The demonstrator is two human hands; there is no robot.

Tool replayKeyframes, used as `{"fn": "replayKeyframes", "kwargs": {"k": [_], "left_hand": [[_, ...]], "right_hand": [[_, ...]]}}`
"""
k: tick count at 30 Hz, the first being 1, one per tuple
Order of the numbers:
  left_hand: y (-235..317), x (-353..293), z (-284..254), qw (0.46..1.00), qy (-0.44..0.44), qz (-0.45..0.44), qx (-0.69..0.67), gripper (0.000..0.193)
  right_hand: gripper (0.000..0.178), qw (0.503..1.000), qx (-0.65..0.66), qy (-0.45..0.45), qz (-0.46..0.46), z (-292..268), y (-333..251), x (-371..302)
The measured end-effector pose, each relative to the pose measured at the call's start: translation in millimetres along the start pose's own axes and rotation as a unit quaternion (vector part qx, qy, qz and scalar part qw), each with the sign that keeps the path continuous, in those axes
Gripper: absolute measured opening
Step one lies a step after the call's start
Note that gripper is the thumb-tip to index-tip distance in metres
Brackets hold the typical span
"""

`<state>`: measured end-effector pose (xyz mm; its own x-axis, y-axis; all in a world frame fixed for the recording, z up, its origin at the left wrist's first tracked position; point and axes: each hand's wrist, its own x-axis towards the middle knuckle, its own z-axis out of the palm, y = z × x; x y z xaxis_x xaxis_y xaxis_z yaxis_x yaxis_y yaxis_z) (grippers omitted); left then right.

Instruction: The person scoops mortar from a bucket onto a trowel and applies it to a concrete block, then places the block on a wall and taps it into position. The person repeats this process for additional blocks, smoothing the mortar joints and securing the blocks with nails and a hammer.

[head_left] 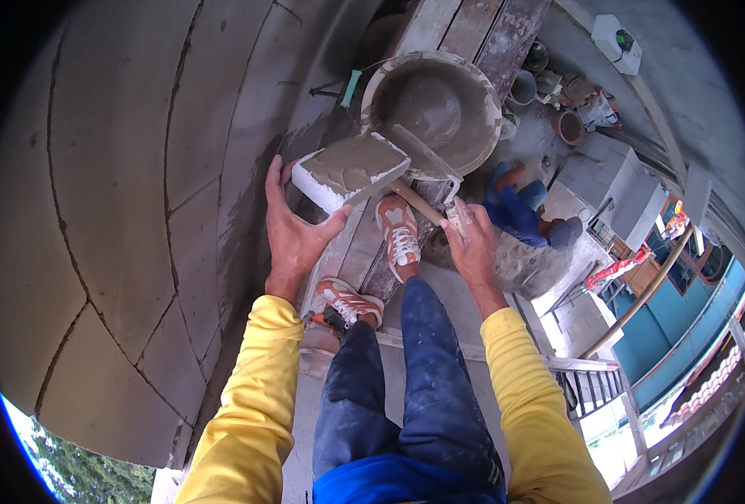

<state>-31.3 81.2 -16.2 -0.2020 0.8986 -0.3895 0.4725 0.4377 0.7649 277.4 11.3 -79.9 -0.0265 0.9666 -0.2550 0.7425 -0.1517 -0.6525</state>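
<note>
Head view. Left hand [295,244]: thumb and fingers spread wide around the near left corner of a pale rectangular block [330,202], thumb along the near side, other fingers at the left end. Hold appears firm; underside not visible. Upper face of block carries a smoothed layer of grey mortar [351,161]; white sides partly bare.

Right hand [473,244]: fingers curled closed about the handle of a trowel [427,151]. Blade seen nearly edge-on, pointing up and left, just right of the block and overlapping the bucket in view. Contact between blade and bucket: cannot tell. A wooden shaft [417,202] slants between block and right hand; cannot tell whether it is gripped too.

Bucket [431,56], round, holding wet grey mortar, sits beyond the block on wooden planks [356,244]. Green grip [351,88] on its wire handle, at left. Person's orange-and-white shoes [398,231] are on the planks. Jointed grey wall [120,168] at left; at right, lower down, a co-worker [515,210] in blue.
</note>
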Motion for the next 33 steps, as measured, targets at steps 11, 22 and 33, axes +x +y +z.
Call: {"fn": "replayKeyframes", "kwargs": {"k": [11, 22, 33], "left_hand": [[1.1, -2.5, 11.4, 0.998, 0.049, 0.007, -0.03, 0.119], [11.3, -5.1, 2.1, 0.995, 0.069, -0.021, -0.065, 0.123], [19.3, -118.1, -82.4, 0.988, 0.144, -0.007, -0.054, 0.126]], "right_hand": [[0.045, 0.989, -0.143, -0.038, 0.0, 2.8, 25.0, -3.0], [0.048, 0.985, -0.042, -0.046, 0.163, 11.9, 27.9, 67.5], [0.032, 0.992, -0.12, 0.042, -0.022, 1.9, -13.9, 56.5]]}}
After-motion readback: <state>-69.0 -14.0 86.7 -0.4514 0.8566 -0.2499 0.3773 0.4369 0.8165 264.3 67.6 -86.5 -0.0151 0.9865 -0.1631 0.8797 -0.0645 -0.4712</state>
